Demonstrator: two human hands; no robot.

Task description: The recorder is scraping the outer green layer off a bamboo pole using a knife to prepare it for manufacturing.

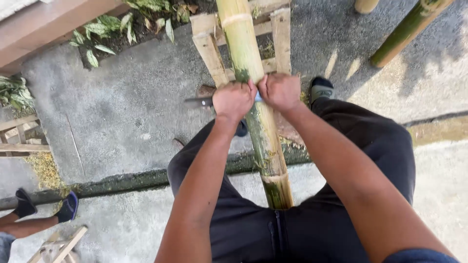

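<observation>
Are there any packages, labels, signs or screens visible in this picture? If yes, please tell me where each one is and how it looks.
None: no package, label, sign or screen shows in this view.
What is there: the left hand and right hand grip a green-yellow bamboo pole that lies on a wooden frame over a concrete floor, with a blade sticking out left of the hands.
</observation>
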